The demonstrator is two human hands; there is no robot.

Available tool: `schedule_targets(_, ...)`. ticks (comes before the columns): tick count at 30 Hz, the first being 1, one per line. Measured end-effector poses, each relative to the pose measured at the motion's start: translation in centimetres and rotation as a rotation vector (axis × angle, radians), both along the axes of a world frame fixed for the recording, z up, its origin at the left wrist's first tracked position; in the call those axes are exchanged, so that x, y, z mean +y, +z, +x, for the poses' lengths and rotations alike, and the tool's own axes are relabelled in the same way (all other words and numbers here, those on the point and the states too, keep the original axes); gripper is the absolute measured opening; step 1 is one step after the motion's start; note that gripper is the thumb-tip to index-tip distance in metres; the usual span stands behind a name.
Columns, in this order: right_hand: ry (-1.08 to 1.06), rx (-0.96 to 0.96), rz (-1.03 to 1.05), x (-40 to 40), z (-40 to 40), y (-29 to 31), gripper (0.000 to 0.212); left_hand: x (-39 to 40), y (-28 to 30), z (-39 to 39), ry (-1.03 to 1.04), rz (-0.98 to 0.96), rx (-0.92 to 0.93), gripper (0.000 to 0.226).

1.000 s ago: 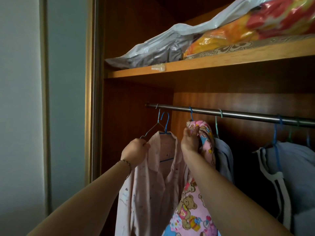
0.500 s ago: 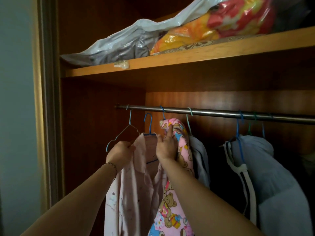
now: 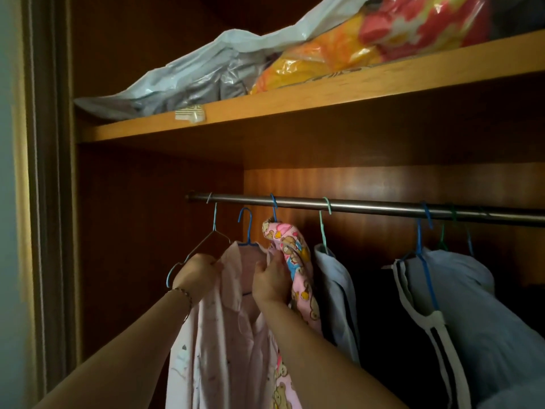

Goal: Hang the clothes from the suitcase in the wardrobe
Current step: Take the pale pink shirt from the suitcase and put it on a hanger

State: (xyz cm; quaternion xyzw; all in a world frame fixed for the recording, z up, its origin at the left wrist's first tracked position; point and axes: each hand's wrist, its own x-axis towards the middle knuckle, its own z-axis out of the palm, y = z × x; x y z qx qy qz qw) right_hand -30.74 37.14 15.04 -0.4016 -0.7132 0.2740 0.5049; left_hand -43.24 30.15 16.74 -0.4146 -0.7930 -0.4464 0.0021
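Pale pink shirt (image 3: 224, 329) on blue hanger (image 3: 247, 228), hook just below rail (image 3: 368, 208), not yet hung. Left hand (image 3: 196, 273) clenched on its shoulder; right hand (image 3: 271, 280) has dropped from bear-print garment (image 3: 295, 261) to pinch the collar.

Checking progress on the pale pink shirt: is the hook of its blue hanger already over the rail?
No: the blue hanger in the pale pink shirt has its hook below the rail, held up by both hands.
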Motion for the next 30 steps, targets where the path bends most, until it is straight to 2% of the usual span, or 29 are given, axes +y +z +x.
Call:
schedule_targets(4,0.038,-0.026,-0.021,0.5,-1.3,0.0,0.059,1.2,1.4,-0.7,0.012,-0.012,0.022,0.017)
schedule_targets(11,0.080,-0.027,0.011,1.5,-1.9,1.1,0.048,3.1,5.2,-1.1,0.037,-0.057,0.035,0.020)
schedule_targets(19,0.109,0.030,0.031,2.2,-2.0,1.2,0.053,3.3,7.3,-2.3,0.080,0.018,0.074,0.024)
schedule_targets(23,0.160,0.050,0.021,2.6,-2.5,0.5,0.053,2.0,6.6,-2.5,0.114,0.020,0.093,0.025)
schedule_targets(30,0.081,-0.044,0.068,2.6,-3.0,-0.6,0.063,0.4,3.1,-2.1,0.152,0.049,0.150,0.029)
